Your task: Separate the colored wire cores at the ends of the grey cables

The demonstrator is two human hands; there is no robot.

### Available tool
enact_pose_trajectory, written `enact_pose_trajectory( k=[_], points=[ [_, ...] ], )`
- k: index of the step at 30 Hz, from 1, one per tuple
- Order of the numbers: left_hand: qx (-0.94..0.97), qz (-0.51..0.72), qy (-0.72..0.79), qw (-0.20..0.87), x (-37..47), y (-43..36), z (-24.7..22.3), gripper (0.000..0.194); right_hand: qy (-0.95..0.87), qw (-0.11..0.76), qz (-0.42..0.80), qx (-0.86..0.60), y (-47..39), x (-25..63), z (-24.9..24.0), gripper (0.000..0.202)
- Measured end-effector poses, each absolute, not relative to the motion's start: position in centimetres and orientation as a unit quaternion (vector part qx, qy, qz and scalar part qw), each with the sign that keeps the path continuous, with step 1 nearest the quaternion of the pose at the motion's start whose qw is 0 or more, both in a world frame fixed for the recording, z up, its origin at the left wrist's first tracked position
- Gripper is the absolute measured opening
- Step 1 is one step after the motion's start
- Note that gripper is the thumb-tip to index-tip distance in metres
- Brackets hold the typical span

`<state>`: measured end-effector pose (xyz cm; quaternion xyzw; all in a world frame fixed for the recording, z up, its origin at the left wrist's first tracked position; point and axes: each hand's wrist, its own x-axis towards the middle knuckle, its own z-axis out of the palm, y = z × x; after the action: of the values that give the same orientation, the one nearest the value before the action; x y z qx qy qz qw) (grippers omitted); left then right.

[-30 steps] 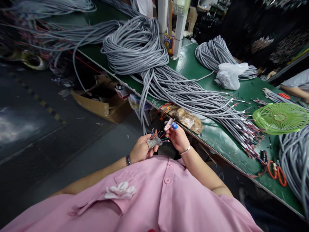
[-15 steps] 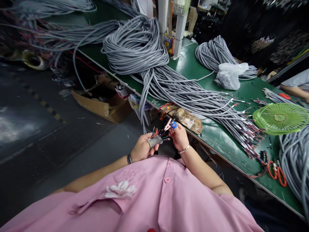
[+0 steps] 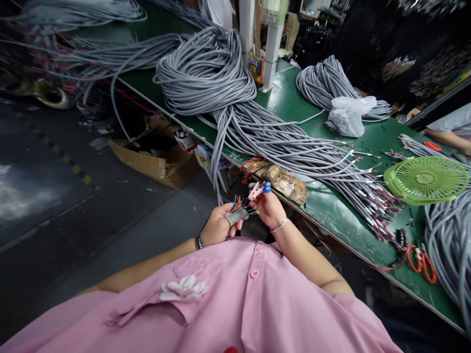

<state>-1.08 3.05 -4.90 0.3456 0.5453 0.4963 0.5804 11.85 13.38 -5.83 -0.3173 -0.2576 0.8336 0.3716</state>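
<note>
My left hand (image 3: pixel 215 226) is closed around grey cable ends, from which thin coloured wires (image 3: pixel 239 203) fan out. A grey wrap (image 3: pixel 237 216) lies over the thumb side of that hand; whether it covers the thumb is hard to tell. Just to the right, my right hand (image 3: pixel 271 210) holds a small pink clip-like tool (image 3: pixel 255 191) beside the wire tips. Blue tape (image 3: pixel 267 187) is wound around my right thumb. The held grey cables (image 3: pixel 217 171) hang down from the table edge to my left hand, whose lower fingers are partly hidden.
Coiled grey cables (image 3: pixel 206 73) and a spread of stripped cable ends lie along the green table (image 3: pixel 353 245). A taped block (image 3: pixel 287 184) sits at its edge. Farther right are a green fan (image 3: pixel 425 179) and orange-handled scissors (image 3: pixel 421 264). A cardboard box (image 3: pixel 147 162) stands below; another person's arm (image 3: pixel 447 140) shows.
My right hand has turned slightly and its thumb has lifted a little. The pink tool has shifted slightly, closer to the wires. My left hand stays almost still.
</note>
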Motion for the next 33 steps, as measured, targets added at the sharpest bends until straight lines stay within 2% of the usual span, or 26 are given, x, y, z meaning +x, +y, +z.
enact_pose_trajectory(
  k=[12, 23, 26, 30, 33],
  points=[
    [0.35, 0.499, 0.546, 0.575, -0.4, 4.1, -5.2, 0.03, -0.225, 0.424, 0.822, -0.308, 13.3, 11.1, -6.0, 0.04],
    [0.352, 0.479, 0.555, 0.582, -0.9, 2.8, -3.8, 0.027, -0.217, 0.345, 0.872, -0.269, 13.0, 11.7, -6.0, 0.057],
    [0.335, 0.502, 0.565, 0.563, -1.1, 2.3, -3.5, 0.027, -0.227, 0.334, 0.876, -0.263, 12.9, 12.1, -5.7, 0.052],
    [0.327, 0.521, 0.562, 0.554, -1.2, 1.9, -3.6, 0.029, -0.246, 0.351, 0.863, -0.266, 12.8, 12.4, -5.6, 0.034],
    [0.312, 0.549, 0.548, 0.548, -1.1, 2.0, -3.9, 0.029, -0.266, 0.364, 0.85, -0.271, 12.7, 12.6, -5.4, 0.034]
  ],
)
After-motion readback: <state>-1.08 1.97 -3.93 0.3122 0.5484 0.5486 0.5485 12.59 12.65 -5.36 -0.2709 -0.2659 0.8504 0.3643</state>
